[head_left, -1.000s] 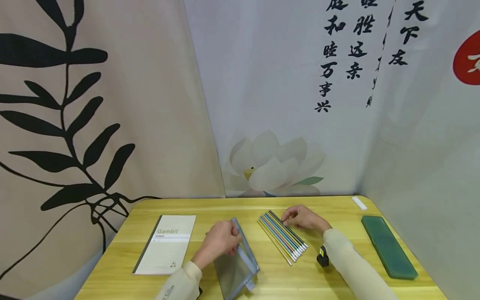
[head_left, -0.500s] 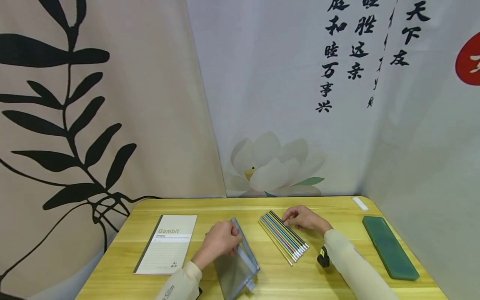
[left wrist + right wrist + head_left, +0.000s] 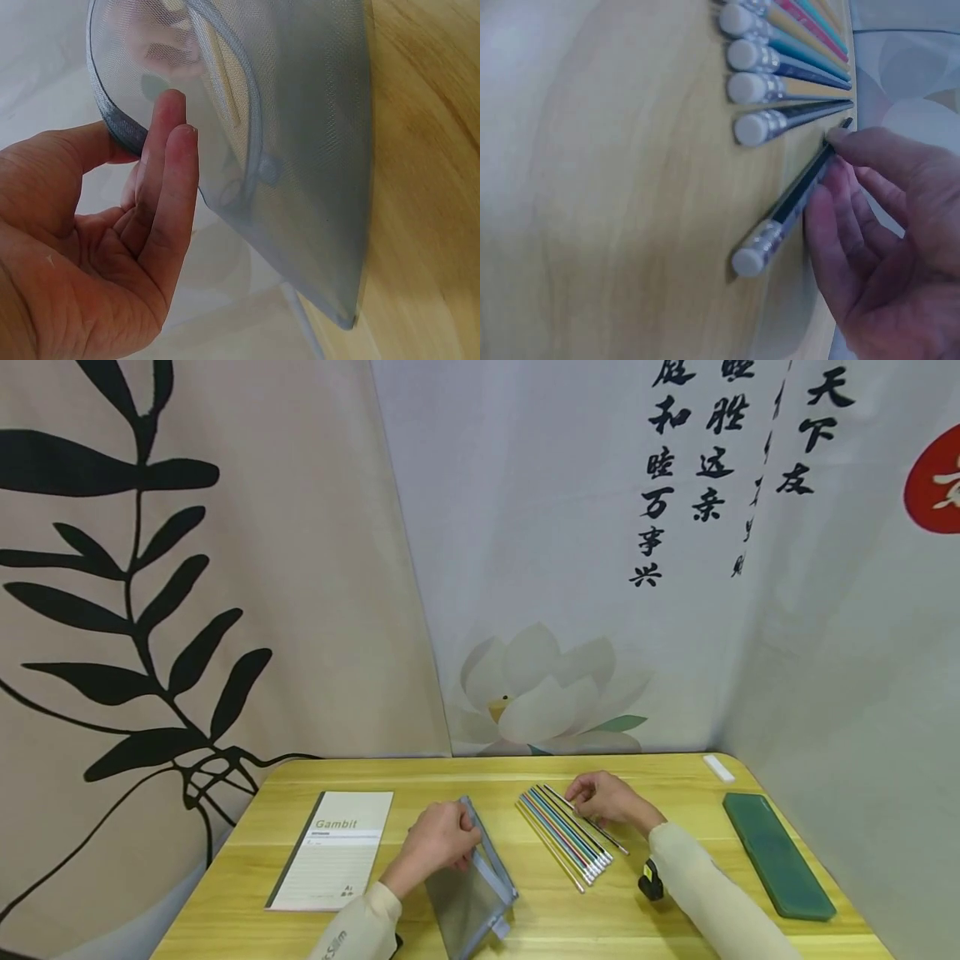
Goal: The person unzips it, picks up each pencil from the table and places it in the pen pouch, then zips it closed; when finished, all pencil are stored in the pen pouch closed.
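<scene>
To the left of your left hand (image 3: 438, 839), the pale notebook (image 3: 330, 864) reads "Gambit"; its finer print is too small to make out. The letters on your left sleeve (image 3: 367, 920), just behind that hand, are unclear. Beyond and above your right hand (image 3: 606, 797), the wall hanging (image 3: 540, 527) carries black columns: 庭和睦万事兴, 胜远亲 under a cut-off character, and farther right 天下友. Far right of that hand, the red disc (image 3: 932, 481) bears a white character, cut off at the side.

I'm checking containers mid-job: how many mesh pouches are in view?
1: the mesh pouch is between the notebook and the row of pencils, its edge held by the left hand. No other shows or seems hidden.
</scene>
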Action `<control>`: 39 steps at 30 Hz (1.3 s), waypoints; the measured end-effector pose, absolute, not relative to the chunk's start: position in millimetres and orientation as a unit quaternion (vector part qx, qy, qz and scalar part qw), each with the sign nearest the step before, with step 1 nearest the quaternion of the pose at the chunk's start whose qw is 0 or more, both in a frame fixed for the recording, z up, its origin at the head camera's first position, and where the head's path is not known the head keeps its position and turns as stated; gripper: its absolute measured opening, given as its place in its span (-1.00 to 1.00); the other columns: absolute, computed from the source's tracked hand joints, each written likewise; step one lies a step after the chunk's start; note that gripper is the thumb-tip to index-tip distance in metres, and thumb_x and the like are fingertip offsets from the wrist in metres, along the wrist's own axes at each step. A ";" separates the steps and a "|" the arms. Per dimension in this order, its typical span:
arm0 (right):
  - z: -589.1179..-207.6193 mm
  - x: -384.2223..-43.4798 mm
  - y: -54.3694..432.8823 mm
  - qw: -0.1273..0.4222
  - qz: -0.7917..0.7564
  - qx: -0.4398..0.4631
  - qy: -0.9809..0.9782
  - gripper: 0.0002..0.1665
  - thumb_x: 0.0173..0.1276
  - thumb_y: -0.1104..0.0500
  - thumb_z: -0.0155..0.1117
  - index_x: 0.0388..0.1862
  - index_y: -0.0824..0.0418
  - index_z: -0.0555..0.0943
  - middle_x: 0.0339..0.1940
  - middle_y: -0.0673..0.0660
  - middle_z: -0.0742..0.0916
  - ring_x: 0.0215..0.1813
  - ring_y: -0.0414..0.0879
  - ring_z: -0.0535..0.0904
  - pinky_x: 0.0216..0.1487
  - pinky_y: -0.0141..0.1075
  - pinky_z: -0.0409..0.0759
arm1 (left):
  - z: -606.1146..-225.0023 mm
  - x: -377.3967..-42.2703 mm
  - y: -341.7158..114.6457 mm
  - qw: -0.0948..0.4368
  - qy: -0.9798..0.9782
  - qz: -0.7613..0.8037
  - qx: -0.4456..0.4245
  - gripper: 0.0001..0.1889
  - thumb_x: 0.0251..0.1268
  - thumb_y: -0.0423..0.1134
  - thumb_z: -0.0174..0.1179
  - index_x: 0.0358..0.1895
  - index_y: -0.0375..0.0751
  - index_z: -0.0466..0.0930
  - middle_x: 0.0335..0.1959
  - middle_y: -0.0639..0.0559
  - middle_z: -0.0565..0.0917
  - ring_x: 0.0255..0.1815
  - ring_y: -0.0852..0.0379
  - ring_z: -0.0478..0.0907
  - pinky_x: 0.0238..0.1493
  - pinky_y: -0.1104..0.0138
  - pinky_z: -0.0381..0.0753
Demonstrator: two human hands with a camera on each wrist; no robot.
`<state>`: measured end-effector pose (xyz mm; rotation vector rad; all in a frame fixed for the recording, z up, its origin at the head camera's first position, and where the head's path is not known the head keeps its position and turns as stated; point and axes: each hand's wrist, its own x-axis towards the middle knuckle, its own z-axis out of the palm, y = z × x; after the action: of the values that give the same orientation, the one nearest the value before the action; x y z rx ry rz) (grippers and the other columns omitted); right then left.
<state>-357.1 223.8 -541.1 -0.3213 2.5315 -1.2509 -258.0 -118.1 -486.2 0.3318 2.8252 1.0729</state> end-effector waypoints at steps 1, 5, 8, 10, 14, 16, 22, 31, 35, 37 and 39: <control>-540.9 -356.7 222.9 0.144 -0.428 -0.110 0.886 -0.79 0.37 0.30 0.47 -0.04 0.19 0.74 -0.29 0.08 0.74 -0.37 -0.12 0.59 -0.53 -0.28 0.61 | -485.9 -258.0 -118.6 0.051 0.928 0.353 0.109 -0.79 0.29 -0.26 0.27 -0.53 -0.07 0.53 -0.75 0.16 0.66 -0.76 0.20 0.66 -0.71 0.35 0.63; -540.0 -355.1 220.3 0.130 -0.411 -0.103 0.897 -0.79 0.33 0.28 0.53 -0.07 0.13 0.77 -0.31 0.06 0.75 -0.42 -0.12 0.59 -0.59 -0.31 0.60 | -484.2 -257.3 -120.1 0.049 0.925 0.360 0.113 -0.78 0.32 -0.27 0.25 -0.52 -0.10 0.53 -0.76 0.15 0.66 -0.77 0.20 0.65 -0.73 0.37 0.62; -539.4 -354.1 219.6 0.122 -0.401 -0.098 0.903 -0.79 0.31 0.28 0.55 -0.10 0.09 0.78 -0.33 0.04 0.75 -0.45 -0.12 0.58 -0.60 -0.32 0.59 | -482.6 -256.0 -120.3 0.055 0.923 0.363 0.111 -0.76 0.36 -0.26 0.23 -0.52 -0.11 0.52 -0.76 0.14 0.66 -0.77 0.19 0.65 -0.73 0.35 0.62; -538.8 -353.3 219.4 0.117 -0.396 -0.096 0.906 -0.79 0.31 0.29 0.55 -0.12 0.07 0.78 -0.35 0.04 0.75 -0.46 -0.12 0.59 -0.60 -0.32 0.60 | -482.5 -255.6 -120.1 0.059 0.923 0.365 0.110 -0.75 0.38 -0.26 0.22 -0.52 -0.11 0.52 -0.76 0.13 0.66 -0.77 0.18 0.66 -0.73 0.33 0.62; -536.3 -351.8 218.4 0.110 -0.392 -0.100 0.908 -0.75 0.32 0.31 0.53 -0.08 0.03 0.80 -0.36 0.04 0.76 -0.50 -0.11 0.60 -0.61 -0.29 0.63 | -482.2 -255.8 -119.9 0.060 0.921 0.368 0.111 -0.75 0.39 -0.25 0.20 -0.52 -0.10 0.52 -0.75 0.13 0.67 -0.76 0.18 0.66 -0.71 0.32 0.65; -535.4 -350.8 217.7 0.108 -0.391 -0.104 0.908 -0.72 0.33 0.32 0.51 -0.04 0.03 0.80 -0.36 0.05 0.76 -0.53 -0.11 0.59 -0.62 -0.29 0.62 | -482.4 -256.5 -120.4 0.059 0.920 0.371 0.114 -0.76 0.38 -0.25 0.20 -0.51 -0.10 0.53 -0.75 0.13 0.67 -0.76 0.19 0.66 -0.71 0.32 0.66; -538.6 -350.0 217.3 0.099 -0.382 -0.109 0.912 -0.69 0.32 0.31 0.48 0.00 0.01 0.82 -0.37 0.03 0.78 -0.59 -0.13 0.57 -0.62 -0.30 0.62 | -482.9 -257.4 -122.1 0.059 0.919 0.372 0.116 -0.77 0.38 -0.25 0.21 -0.51 -0.10 0.53 -0.74 0.14 0.67 -0.75 0.19 0.67 -0.70 0.32 0.66; -544.8 -351.5 217.6 0.085 -0.382 -0.105 0.914 -0.70 0.30 0.31 0.49 -0.05 -0.02 0.83 -0.39 0.01 0.77 -0.59 -0.13 0.56 -0.61 -0.29 0.61 | -481.1 -255.7 -123.8 0.055 0.923 0.366 0.108 -0.76 0.37 -0.26 0.21 -0.52 -0.10 0.52 -0.75 0.14 0.67 -0.75 0.17 0.68 -0.68 0.31 0.66; -539.8 -349.8 214.1 0.071 -0.366 -0.107 0.922 -0.66 0.27 0.34 0.47 -0.04 0.01 0.83 -0.39 0.00 0.77 -0.55 -0.13 0.59 -0.62 -0.29 0.61 | -479.6 -255.6 -124.3 0.057 0.922 0.368 0.110 -0.76 0.37 -0.27 0.21 -0.52 -0.11 0.51 -0.75 0.12 0.67 -0.75 0.17 0.67 -0.68 0.32 0.65; -534.3 -348.1 211.9 0.064 -0.361 -0.107 0.924 -0.64 0.26 0.36 0.45 -0.03 0.01 0.82 -0.39 0.00 0.76 -0.56 -0.14 0.58 -0.64 -0.30 0.60 | -478.6 -255.5 -124.2 0.059 0.921 0.369 0.111 -0.77 0.37 -0.27 0.21 -0.51 -0.11 0.51 -0.74 0.11 0.68 -0.75 0.17 0.67 -0.68 0.33 0.65; -527.5 -345.7 210.0 0.064 -0.368 -0.107 0.921 -0.63 0.30 0.34 0.42 0.02 0.01 0.81 -0.37 0.01 0.76 -0.58 -0.14 0.56 -0.65 -0.31 0.59 | -478.1 -255.5 -124.6 0.060 0.919 0.373 0.112 -0.77 0.37 -0.28 0.21 -0.51 -0.12 0.51 -0.72 0.09 0.68 -0.75 0.16 0.68 -0.68 0.33 0.66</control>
<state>-345.7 210.0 -527.5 -0.3228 2.7822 -1.1123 -255.5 -124.6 -478.1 0.3380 2.7825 1.1287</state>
